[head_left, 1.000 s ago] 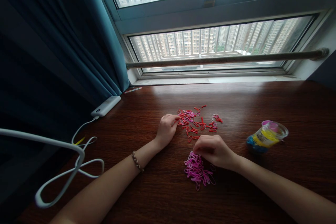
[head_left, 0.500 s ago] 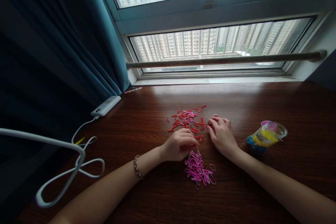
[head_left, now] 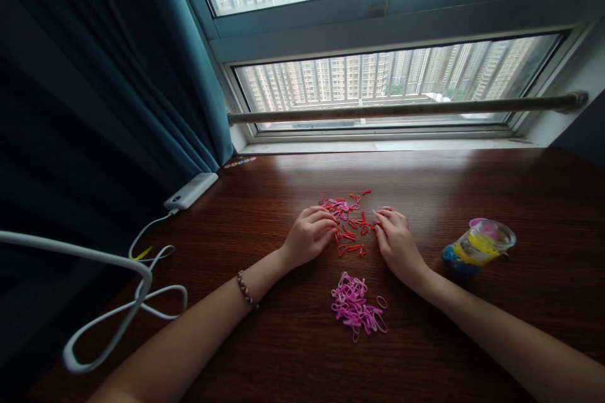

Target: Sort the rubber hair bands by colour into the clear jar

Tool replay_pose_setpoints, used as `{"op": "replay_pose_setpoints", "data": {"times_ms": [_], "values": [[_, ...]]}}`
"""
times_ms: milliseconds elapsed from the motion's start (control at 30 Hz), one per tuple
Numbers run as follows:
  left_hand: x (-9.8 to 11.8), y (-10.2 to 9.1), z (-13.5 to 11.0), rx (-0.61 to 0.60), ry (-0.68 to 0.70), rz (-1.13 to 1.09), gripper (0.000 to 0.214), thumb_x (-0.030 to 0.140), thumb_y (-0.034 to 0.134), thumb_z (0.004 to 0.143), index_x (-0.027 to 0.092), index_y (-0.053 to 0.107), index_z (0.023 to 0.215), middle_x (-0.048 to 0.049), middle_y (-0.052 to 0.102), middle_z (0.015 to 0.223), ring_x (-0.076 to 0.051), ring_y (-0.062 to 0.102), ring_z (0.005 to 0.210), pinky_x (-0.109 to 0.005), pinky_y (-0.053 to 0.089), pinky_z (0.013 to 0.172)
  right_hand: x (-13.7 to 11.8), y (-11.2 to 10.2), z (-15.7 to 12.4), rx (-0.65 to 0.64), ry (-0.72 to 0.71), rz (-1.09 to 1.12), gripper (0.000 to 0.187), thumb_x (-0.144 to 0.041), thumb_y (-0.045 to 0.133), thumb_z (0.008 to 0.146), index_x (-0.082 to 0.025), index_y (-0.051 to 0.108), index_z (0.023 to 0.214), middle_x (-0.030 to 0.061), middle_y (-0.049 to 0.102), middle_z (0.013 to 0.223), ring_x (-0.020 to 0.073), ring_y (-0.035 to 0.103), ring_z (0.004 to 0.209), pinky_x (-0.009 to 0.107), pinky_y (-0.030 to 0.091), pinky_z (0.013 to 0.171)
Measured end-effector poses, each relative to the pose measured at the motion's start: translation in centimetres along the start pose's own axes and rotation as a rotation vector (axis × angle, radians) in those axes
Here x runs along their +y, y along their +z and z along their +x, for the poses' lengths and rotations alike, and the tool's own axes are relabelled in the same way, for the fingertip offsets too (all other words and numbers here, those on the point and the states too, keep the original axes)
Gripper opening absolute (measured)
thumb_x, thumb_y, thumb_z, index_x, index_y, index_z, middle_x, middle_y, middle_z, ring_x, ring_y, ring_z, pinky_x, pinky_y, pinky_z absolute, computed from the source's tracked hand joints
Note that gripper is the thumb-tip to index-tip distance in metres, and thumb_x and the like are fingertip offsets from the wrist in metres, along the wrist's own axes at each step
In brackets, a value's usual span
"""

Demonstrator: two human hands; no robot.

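Note:
Small red and pink rubber bands (head_left: pixel 352 221) lie scattered on the dark wooden table (head_left: pixel 472 340) near the window. My left hand (head_left: pixel 309 236) rests at the left edge of this scatter, fingers curled and pinching among the bands. My right hand (head_left: pixel 397 240) sits at the right edge, fingertips pressed together on a band. What each pinch holds is too small to name. A separate heap of pink bands (head_left: pixel 353 303) lies nearer to me, between my forearms.
A clear plastic jar (head_left: pixel 478 245) with yellow, blue and pink contents lies on its side at the right. A white power bank (head_left: pixel 191 191) with a cable sits at the left by the teal curtain (head_left: pixel 142 75). A white looped cable (head_left: pixel 118 302) hangs at the near left.
My left hand moved from the pink heap back up to the red scatter. My right hand stayed at the scatter's right edge, having come there from the pink heap a second ago.

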State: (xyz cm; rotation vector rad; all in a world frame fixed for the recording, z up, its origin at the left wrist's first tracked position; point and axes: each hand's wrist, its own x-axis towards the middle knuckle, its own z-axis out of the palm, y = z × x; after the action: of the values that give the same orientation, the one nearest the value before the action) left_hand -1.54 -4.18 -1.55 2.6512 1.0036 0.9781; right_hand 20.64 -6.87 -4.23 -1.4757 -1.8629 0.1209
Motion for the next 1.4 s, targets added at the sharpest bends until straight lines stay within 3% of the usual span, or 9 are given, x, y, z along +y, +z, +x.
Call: {"op": "replay_pose_setpoints", "data": {"times_ms": [233, 467, 567, 667, 800, 933, 1067, 1200, 1400], "values": [[-1.0, 0.5, -0.1, -0.163, -0.176, 0.152, 0.033, 0.037, 0.049, 0.082, 0.027, 0.052, 0.114, -0.0038, 0.052, 0.122, -0.027, 0.031, 0.123, -0.055, 0.022, 0.099, -2.9, -2.4, -0.9, 0.017, -0.212, 0.453, 0.025, -0.013, 0.041, 0.082, -0.017, 0.061, 0.096, 0.0082, 0.059, 0.099, 0.0173, 0.055, 0.094, 0.031, 0.045, 0.084], [-0.9, 0.6, -0.2, -0.186, -0.207, 0.162, 0.033, 0.036, 0.045, 0.084, 0.026, 0.051, 0.115, -0.0039, 0.053, 0.12, -0.027, 0.033, 0.12, -0.056, 0.017, 0.1, -4.9, -3.7, -2.8, -0.339, -0.704, 0.47, 0.026, -0.01, 0.045, 0.073, -0.014, 0.058, 0.094, 0.0091, 0.062, 0.091, 0.0161, 0.058, 0.082, 0.028, 0.05, 0.071], [-1.2, 0.7, -0.1, -0.127, -0.187, 0.14, 0.03, 0.03, 0.046, 0.084, 0.024, 0.052, 0.113, -0.0051, 0.055, 0.117, -0.025, 0.037, 0.117, -0.052, 0.022, 0.1, -4.7, -3.6, -2.7, -0.388, -0.796, 0.449, 0.027, -0.01, 0.047, 0.07, -0.014, 0.058, 0.095, 0.0077, 0.064, 0.088, 0.0171, 0.058, 0.084, 0.029, 0.049, 0.073], [-1.3, 0.6, 0.0, -0.042, -0.149, 0.085, 0.025, 0.025, 0.05, 0.082, 0.021, 0.056, 0.106, -0.0057, 0.058, 0.111, -0.022, 0.043, 0.112, -0.045, 0.03, 0.098, -4.3, -3.5, -2.2, -0.309, -0.699, 0.465, 0.03, -0.009, 0.046, 0.071, -0.015, 0.057, 0.098, 0.0068, 0.064, 0.088, 0.0168, 0.057, 0.087, 0.03, 0.049, 0.077], [-1.3, 0.3, 0.0, 0.07, -0.15, -0.013, 0.011, 0.021, 0.055, 0.078, 0.018, 0.06, 0.088, -0.0058, 0.062, 0.095, -0.02, 0.053, 0.097, -0.039, 0.04, 0.091, -3.3, -3.0, -1.2, -0.088, -0.399, 0.43, 0.024, -0.01, 0.044, 0.077, -0.018, 0.059, 0.095, 0.0067, 0.063, 0.091, 0.0168, 0.057, 0.089, 0.033, 0.047, 0.082], [-1.2, 0.2, -0.2, 0.129, -0.192, -0.092, 0.005, 0.019, 0.054, 0.078, 0.018, 0.059, 0.079, -0.0051, 0.062, 0.084, -0.017, 0.057, 0.085, -0.033, 0.046, 0.081, -1.5, -1.8, -0.3, 0.1, -0.158, 0.192, 0.023, -0.018, 0.044, 0.08, -0.018, 0.061, 0.096, 0.0087, 0.058, 0.108, 0.0224, 0.046, 0.109, 0.042, 0.037, 0.095], [-0.8, 0.3, -0.3, 0.152, -0.198, -0.183, 0.008, 0.023, 0.055, 0.079, 0.017, 0.061, 0.081, -0.0056, 0.063, 0.083, -0.016, 0.059, 0.082, -0.03, 0.048, 0.078, 0.2, -0.5, 0.1, 0.039, 0.018, -0.096, 0.038, -0.027, 0.046, 0.079, -0.012, 0.054, 0.113, 0.0152, 0.045, 0.125, 0.0302, 0.027, 0.123, 0.05, 0.031, 0.097], [0.4, 0.1, -0.2, 0.116, -0.152, -0.307, 0.014, 0.027, 0.056, 0.079, 0.016, 0.063, 0.083, -0.0066, 0.064, 0.083, -0.015, 0.06, 0.079, -0.029, 0.049, 0.075, 0.8, -0.1, 0.0, -0.041, 0.101, -0.211, 0.045, -0.033, 0.045, 0.08, -0.011, 0.05, 0.119, 0.0163, 0.041, 0.129, 0.0317, 0.024, 0.123, 0.05, 0.03, 0.096], [3.7, -0.3, -0.3, -0.141, 0.039, -0.427, 0.016, 0.021, 0.05, 0.082, 0.015, 0.064, 0.087, -0.0081, 0.066, 0.082, -0.014, 0.06, 0.078, -0.025, 0.05, 0.073, 1.0, 0.0, 0.1, -0.09, 0.103, -0.243, 0.045, -0.035, 0.043, 0.08, -0.01, 0.05, 0.118, 0.0155, 0.046, 0.124, 0.0301, 0.031, 0.119, 0.046, 0.03, 0.096]]}}
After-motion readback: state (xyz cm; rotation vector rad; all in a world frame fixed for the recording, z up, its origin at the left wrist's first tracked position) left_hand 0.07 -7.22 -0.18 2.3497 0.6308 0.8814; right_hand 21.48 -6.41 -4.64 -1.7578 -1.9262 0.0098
